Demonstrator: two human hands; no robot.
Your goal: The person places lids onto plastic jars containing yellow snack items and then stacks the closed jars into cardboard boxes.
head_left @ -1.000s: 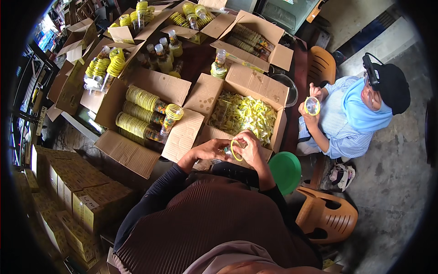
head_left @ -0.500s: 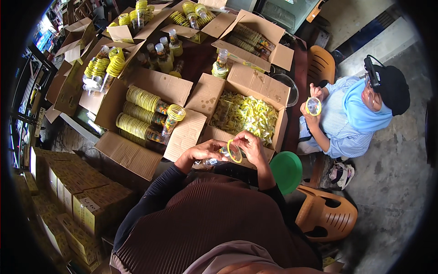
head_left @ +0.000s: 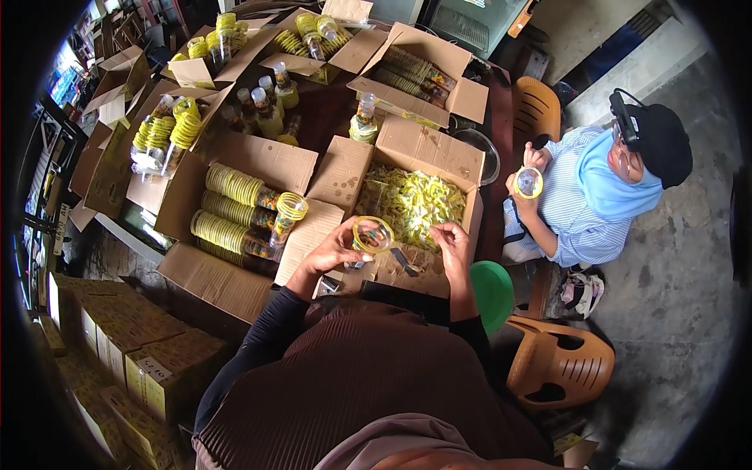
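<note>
From my remote seat I see the left hand (head_left: 337, 249) clamped on a clear, yellow-rimmed cup (head_left: 374, 235), its mouth facing my camera. To that hand's right, the right hand (head_left: 451, 243) is by the yellow strips (head_left: 427, 192), thumb and fingertips close together, though I cannot tell whether they grip anything. Just right of its wrist I see a round green dish (head_left: 493, 298).

The dark red tabletop (head_left: 327, 117) bears an open yellow-filled carton (head_left: 432, 149); left of it sits a cup-filled carton (head_left: 266, 157), behind it another cup carton (head_left: 399, 99), right-behind a round bowl (head_left: 496, 162).
</note>
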